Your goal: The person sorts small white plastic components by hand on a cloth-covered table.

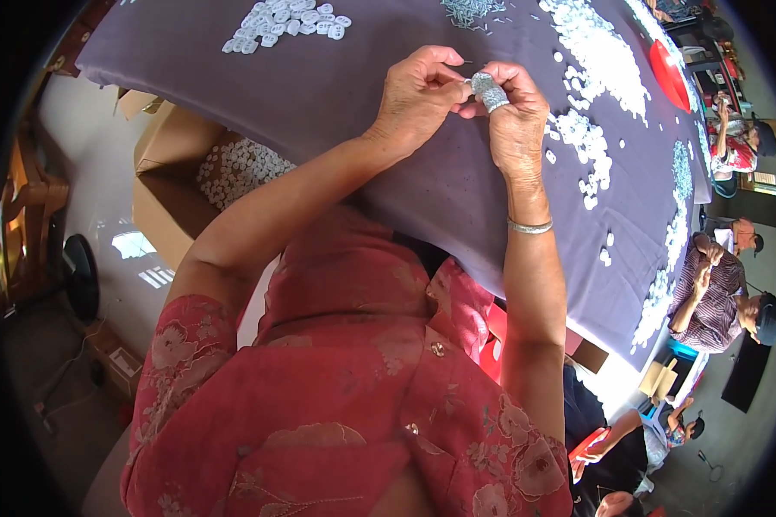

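Above the table (336, 90), inside its near edge: left hand (410, 102) pinched closed, contents unclear, right hand (519, 125) gripping a silvery piece (492, 94) — presumably a fitting step, next needing fine fingertip alignment.

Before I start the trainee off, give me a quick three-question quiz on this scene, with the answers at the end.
1. True or false: the left hand and right hand are close together above the purple cloth.
2. Pick one: beside the table, white pieces are heaped in A, a bucket; B, a cardboard box; C, a basket.
3. Which wrist wears the silver bracelet?

Key: 1, true; 2, B; 3, the right.
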Demonstrator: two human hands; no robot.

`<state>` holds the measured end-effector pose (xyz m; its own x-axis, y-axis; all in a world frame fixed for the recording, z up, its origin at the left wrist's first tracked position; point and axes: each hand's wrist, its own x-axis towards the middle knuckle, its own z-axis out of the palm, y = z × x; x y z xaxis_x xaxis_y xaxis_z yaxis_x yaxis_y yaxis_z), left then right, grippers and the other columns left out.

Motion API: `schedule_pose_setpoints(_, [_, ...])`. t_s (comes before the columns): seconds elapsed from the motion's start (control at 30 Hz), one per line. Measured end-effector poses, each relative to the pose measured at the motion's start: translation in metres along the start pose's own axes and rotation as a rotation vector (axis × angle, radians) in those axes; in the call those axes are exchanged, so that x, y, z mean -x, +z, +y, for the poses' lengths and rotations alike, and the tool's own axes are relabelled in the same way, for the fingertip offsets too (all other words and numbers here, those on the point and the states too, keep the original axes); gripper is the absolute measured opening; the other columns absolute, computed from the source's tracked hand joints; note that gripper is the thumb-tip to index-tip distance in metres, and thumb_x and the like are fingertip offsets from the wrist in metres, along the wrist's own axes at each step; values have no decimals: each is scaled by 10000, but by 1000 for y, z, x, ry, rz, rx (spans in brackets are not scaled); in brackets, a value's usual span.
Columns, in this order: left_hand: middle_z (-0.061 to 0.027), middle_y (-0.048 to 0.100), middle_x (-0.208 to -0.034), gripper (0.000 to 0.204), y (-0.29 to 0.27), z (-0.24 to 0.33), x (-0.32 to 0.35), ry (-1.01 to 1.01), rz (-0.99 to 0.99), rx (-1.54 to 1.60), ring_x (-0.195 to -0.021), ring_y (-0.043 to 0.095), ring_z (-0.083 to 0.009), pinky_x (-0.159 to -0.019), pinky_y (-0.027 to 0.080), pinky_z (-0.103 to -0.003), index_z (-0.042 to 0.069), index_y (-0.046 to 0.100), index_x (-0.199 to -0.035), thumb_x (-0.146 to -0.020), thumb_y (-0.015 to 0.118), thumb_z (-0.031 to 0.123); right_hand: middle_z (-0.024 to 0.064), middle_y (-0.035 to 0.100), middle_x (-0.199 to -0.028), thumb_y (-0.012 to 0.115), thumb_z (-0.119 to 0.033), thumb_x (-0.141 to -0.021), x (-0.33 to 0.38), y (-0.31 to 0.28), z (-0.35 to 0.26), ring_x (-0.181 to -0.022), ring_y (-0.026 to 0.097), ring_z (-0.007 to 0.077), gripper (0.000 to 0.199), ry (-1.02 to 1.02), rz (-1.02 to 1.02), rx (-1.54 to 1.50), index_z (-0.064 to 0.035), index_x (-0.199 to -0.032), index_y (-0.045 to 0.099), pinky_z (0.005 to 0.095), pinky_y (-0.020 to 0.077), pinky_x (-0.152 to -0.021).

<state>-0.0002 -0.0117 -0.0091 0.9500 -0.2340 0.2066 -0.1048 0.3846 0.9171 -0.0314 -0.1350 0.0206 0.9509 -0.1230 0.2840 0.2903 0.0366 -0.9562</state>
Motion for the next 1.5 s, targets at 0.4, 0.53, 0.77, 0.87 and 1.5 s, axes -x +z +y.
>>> schedule_pose_setpoints(0.4, [-100,631,-800,224,-1,6,1,-20,-65,100,-685,589,-102,-598,511,-240,-24,523,-1002,-800,619,-21,91,551,-805,410,-94,-899,-1,-1,-2,-648,528,145,193,88,54,-98,38,-916,550,296,539,-534])
schedule_pose_setpoints(0.53, [-107,631,-799,221,-1,11,2,-46,-67,117,-681,591,-108,-596,514,-241,-29,520,-999,-804,622,-17,93,540,-800,411,-119,-901,-1,-2,-1,-650,516,147,208,67,55,-86,38,-915,547,309,538,-543])
schedule_pose_setpoints(0.77, [-110,632,-799,240,-1,9,2,-33,-71,115,-683,595,-115,-593,511,-240,-36,516,-1008,-800,631,-12,102,532,-828,403,-134,-903,-1,-3,-1,-659,514,158,217,65,32,-108,32,-917,541,326,542,-553])
schedule_pose_setpoints(0.87, [-109,634,-798,252,-1,8,2,-33,-76,108,-694,600,-116,-597,514,-243,-39,514,-1018,-798,634,-11,107,532,-845,403,-137,-901,-1,-4,0,-658,514,160,221,68,33,-135,34,-921,542,324,538,-550])
schedule_pose_setpoints(1.5, [-71,620,-847,281,-4,8,2,-55,-110,45,-761,589,-117,-675,504,-255,17,533,-1074,-807,622,15,76,592,-902,497,-39,-882,-2,-15,-4,-698,571,113,173,137,-130,-43,33,-1011,587,272,552,-640])
